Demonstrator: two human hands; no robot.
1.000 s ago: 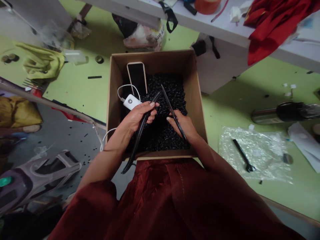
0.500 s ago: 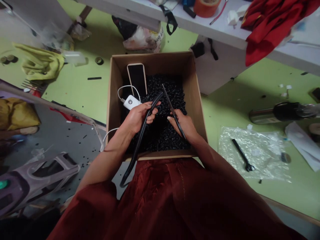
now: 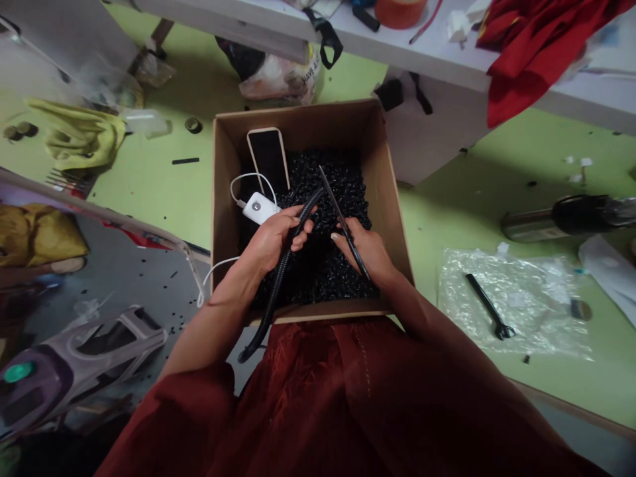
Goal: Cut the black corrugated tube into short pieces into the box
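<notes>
Black corrugated tubing [image 3: 277,281] sits in our left hand [image 3: 271,238], curled closed around it above the cardboard box [image 3: 298,116], one length trailing over the near edge. A heap of black pieces [image 3: 322,192] already fills the box; our right hand [image 3: 360,252] pinches a slim black tool [image 3: 334,199].

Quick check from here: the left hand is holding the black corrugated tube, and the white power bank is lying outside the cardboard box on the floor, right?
Not quite: the white power bank lies inside the cardboard box, not outside it on the floor, as the head view shows. The rest stands: the left hand is holding the black corrugated tube.
</notes>
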